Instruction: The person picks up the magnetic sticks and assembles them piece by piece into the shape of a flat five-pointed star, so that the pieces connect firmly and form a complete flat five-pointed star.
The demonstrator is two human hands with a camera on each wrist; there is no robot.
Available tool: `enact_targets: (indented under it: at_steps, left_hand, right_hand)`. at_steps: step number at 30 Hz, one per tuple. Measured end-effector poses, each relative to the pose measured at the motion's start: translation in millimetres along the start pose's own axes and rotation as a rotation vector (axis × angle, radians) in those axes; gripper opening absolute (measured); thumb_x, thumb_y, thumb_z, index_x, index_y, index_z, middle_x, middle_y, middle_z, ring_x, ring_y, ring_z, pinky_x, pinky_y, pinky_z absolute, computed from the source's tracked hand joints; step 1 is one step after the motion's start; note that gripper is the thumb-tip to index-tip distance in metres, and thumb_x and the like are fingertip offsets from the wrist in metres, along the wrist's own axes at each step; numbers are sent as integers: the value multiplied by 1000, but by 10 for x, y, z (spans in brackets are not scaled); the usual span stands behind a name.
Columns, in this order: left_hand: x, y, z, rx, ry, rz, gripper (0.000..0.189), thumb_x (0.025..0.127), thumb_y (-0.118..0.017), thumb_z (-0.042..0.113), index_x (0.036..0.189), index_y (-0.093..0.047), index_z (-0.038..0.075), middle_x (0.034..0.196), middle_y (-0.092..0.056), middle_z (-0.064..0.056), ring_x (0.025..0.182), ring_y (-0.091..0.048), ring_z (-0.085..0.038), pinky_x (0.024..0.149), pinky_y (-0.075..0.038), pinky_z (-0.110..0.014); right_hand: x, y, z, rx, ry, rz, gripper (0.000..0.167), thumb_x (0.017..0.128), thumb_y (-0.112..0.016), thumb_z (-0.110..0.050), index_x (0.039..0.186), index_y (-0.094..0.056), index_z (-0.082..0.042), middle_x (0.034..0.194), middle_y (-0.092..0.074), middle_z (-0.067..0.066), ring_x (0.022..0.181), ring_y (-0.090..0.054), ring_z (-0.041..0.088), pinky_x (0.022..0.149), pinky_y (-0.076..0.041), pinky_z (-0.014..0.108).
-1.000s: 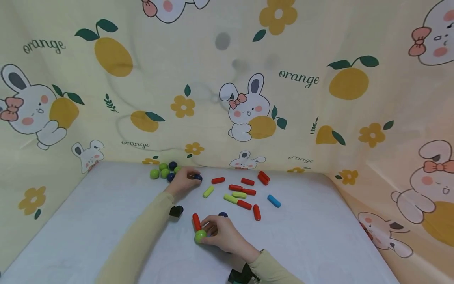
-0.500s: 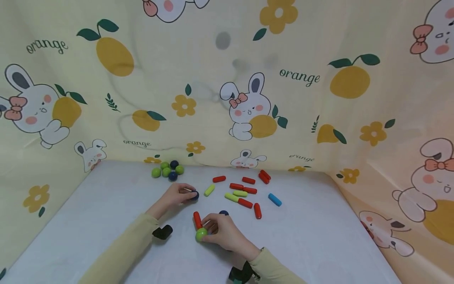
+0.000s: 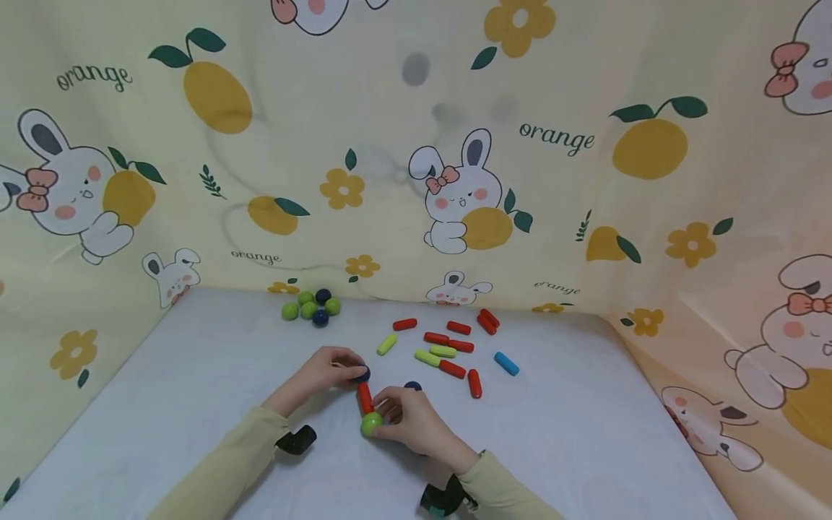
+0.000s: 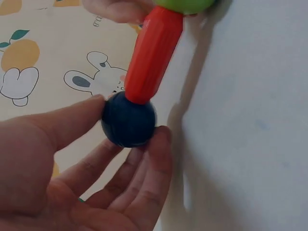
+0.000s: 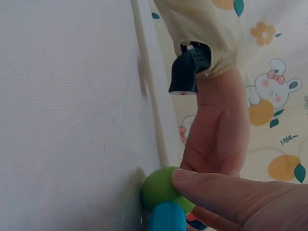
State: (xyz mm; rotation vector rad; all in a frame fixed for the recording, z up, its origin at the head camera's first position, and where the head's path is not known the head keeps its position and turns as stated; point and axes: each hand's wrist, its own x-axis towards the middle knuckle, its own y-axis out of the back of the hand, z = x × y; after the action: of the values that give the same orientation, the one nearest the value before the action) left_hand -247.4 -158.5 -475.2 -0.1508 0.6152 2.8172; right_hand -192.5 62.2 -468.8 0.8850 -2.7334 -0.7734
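My left hand (image 3: 327, 371) pinches a dark blue ball (image 4: 129, 119) between thumb and fingers. That ball meets one end of a red rod (image 4: 155, 55), whose other end joins a green ball (image 3: 372, 424). The green ball is pinched by my right hand (image 3: 419, 422), its thumb pressed on the side. In the right wrist view a blue rod (image 5: 166, 216) sits against the green ball, its far end cut off by the frame. Another dark blue ball (image 3: 412, 386) shows just behind the right hand, partly hidden; whether it joins the blue rod I cannot tell.
Several green balls (image 3: 289, 311) and two dark blue balls (image 3: 321, 318) cluster at the back left of the white table (image 3: 585, 433). Scattered beyond the hands are several red rods (image 3: 475, 383), several yellow-green rods (image 3: 386, 344) and a blue rod (image 3: 506, 363). A printed cloth (image 3: 364, 144) surrounds the table.
The left hand has brought a dark blue ball from beside the back-left cluster toward me, up to the red rod's far end. The right hand keeps its grip on the green ball, nearly still.
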Motion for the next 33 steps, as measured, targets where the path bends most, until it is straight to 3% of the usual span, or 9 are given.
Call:
enact_targets:
  at_steps: [6,18,24,28,33]
  left_hand:
    - [-80,-9,15,50,19,16,22,88,-70,21,103,-69,5,93,-66,-3,80,-60,-16,70,-54,-29]
    - [-139,-117,-14,43,8,76,26,84,-73,11,107,-67,0,90,-61,-8,73,-62,-16,66,-56,-29]
    - [-162,-140,18,2,25,100,31,83,-74,8,112,-64,-1,94,-62,-11,74,-63,-18,65,-57,-30]
    - [-165,-149,28,10,44,116,30,82,-75,9,108,-61,1,95,-62,-11,73,-62,-18,65,-56,-30]
    - [-161,-163,24,5,47,127,25,82,-75,8,101,-61,3,94,-60,-11,72,-62,-18,64,-56,-30]
  right_hand:
    - [-1,7,-1,6,6,-3,29,80,-78,-13,106,-65,-9,93,-66,0,83,-63,17,74,-52,26]
    - [-23,24,-35,14,-8,-28,30,82,-77,-14,108,-64,-8,94,-67,-1,83,-62,15,72,-50,22]
    - [-20,159,-31,31,42,-79,34,84,-74,-11,116,-62,-7,107,-65,5,94,-63,16,81,-52,25]
    - [-19,331,-19,21,40,6,35,87,-70,-9,121,-60,-7,113,-64,9,101,-61,24,88,-51,35]
    - [33,514,105,-81,2,126,32,89,-68,-10,120,-61,-6,112,-65,10,106,-58,28,92,-48,42]
